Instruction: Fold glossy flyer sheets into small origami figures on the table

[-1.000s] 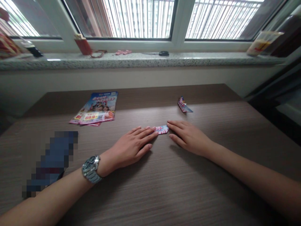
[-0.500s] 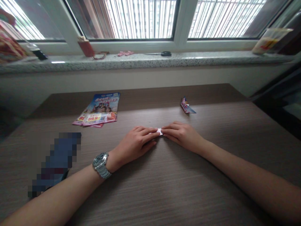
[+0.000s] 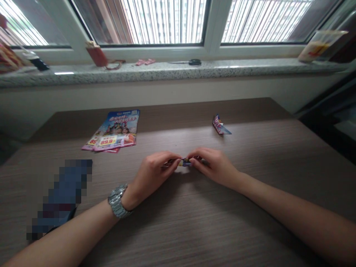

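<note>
A small folded piece of printed paper (image 3: 185, 162), dark with a yellow patch, spans the gap between my fingertips at the middle of the table. My left hand (image 3: 157, 168), with a metal watch (image 3: 119, 201) on its wrist, pinches the paper's left end between thumb and fingers. On the other end, my right hand (image 3: 213, 162) closes in the same kind of pinch. Most of the paper is hidden behind the fingers. Beyond my right hand stands another folded paper piece (image 3: 219, 126), blue and red, with a pointed tip.
Printed flyers (image 3: 119, 128) lie stacked at the table's back left. A blurred-out dark object (image 3: 61, 196) rests beside my left forearm. On the stone windowsill (image 3: 155, 74) are scissors (image 3: 193, 62), pink pieces (image 3: 145, 62), a red container (image 3: 96, 55) and a plastic cup (image 3: 317, 46).
My hands were flatter, fingers pressing on the paper with a white side showing. Now both pinch it, slightly nearer to me, and its coloured print shows. The view has shifted a little.
</note>
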The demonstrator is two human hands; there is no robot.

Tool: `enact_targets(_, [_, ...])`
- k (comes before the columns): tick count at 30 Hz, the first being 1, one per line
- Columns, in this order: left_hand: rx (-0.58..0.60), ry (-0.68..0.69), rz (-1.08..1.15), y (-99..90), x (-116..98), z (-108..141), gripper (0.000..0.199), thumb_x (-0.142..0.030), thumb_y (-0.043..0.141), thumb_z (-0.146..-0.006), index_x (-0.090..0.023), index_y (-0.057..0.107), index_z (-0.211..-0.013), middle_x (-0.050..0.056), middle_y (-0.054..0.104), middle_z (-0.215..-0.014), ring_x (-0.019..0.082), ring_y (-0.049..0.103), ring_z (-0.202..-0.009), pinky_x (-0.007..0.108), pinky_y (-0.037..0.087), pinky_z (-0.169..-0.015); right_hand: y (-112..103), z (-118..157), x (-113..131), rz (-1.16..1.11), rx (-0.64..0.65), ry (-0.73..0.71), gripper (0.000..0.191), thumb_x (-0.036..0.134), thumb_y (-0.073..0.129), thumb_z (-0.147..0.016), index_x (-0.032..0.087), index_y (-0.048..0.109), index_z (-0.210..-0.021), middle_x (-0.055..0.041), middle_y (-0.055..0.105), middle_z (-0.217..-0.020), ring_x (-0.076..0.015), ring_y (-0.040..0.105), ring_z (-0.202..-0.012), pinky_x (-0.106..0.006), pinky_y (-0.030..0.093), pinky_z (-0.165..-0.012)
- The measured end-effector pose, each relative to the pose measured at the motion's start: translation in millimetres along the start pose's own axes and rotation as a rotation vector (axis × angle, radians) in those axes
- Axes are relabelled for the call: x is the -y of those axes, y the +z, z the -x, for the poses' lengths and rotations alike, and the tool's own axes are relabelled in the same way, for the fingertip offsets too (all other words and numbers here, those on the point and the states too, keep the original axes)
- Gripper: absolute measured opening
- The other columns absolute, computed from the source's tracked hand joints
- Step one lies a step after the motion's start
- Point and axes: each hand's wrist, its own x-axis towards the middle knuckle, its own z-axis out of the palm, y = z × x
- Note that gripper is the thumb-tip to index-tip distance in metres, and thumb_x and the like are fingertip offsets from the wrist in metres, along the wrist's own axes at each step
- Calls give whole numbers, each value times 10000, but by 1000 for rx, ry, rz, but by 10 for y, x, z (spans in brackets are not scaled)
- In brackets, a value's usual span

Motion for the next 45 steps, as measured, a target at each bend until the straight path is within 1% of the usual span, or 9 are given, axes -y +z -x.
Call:
enact_targets(4, [14, -29, 62, -1, -55, -2, 73, -176, 652, -960, -187, 723, -973, 5, 757, -878, 130, 692, -753, 219, 502, -692, 45, 4, 36, -76, -21, 77, 118, 295, 638, -999, 190, 691, -1012, -34, 726, -905, -147, 666, -792, -252, 507, -711])
enact_targets(8, [30, -27, 102, 13, -92, 8, 63, -175, 648, -963, -185, 704, -991, 10, 734, -894, 123, 674, -771, 219, 497, -705, 66, 3, 46, -109, -39, 77, 125, 282, 623, -1006, 186, 690, -962, -22, 700, -850, -130, 631, -738, -234, 490, -666])
enact_targets(14, [72, -26, 128, 28, -96, 12, 65, -167, 619, -982, -185, 680, -968, 0, 670, -855, 110, 610, -737, 214, 460, -668, 55, -1, 105, -121, -33, 48, 107, 233, 619, -1002, 182, 679, -930, -17, 691, -826, -128, 623, -732, -229, 472, -668])
enact_targets(18, [59, -13, 137, 20, -104, -8, 82, -142, 614, -968, -180, 681, -939, 5, 658, -843, 114, 602, -742, 211, 453, -666, 60, -6, 121, -135, -26, 45, 91, 211, 617, -995, 185, 681, -936, -18, 694, -838, -130, 624, -741, -229, 475, -677])
enact_targets(24, [32, 4, 163, 15, -114, -9, 86, -143, 607, -964, -182, 682, -946, 16, 674, -858, 120, 616, -752, 215, 466, -673, 64, -16, 111, -180, -47, 77, 114, 258, 642, -983, 181, 712, -937, -16, 717, -822, -126, 641, -719, -223, 491, -658])
enact_targets(28, [3, -13, 163, -5, -105, -11, 81, -148, 607, -961, -181, 679, -945, 22, 683, -866, 121, 620, -751, 217, 471, -677, 31, -22, 110, -193, -66, 127, 130, 290, 665, -975, 190, 747, -979, -22, 770, -866, -134, 682, -743, -229, 509, -678])
enact_targets(34, [21, -26, 130, -9, -122, -12, 81, -147, 593, -950, -177, 661, -919, 20, 660, -835, 120, 603, -725, 206, 467, -639, 36, -12, 99, -170, -68, 112, 134, 284, 657, -983, 198, 760, -983, -22, 792, -878, -142, 722, -769, -235, 535, -708])
enact_targets(40, [32, 14, 90, 22, -113, -3, 70, -204, 622, -980, -179, 671, -935, 23, 670, -855, 124, 611, -744, 223, 474, -671, 59, 5, 88, -142, -64, 69, 127, 270, 664, -981, 202, 771, -977, -18, 796, -866, -138, 729, -749, -223, 541, -689])
enact_targets(45, [35, 20, 95, 11, -86, 0, 98, -189, 598, -999, -180, 674, -939, 16, 656, -846, 122, 605, -750, 216, 469, -664, 55, 6, 60, -168, -67, 110, 130, 293, 688, -966, 224, 788, -1014, -22, 816, -933, -161, 759, -803, -248, 569, -735])
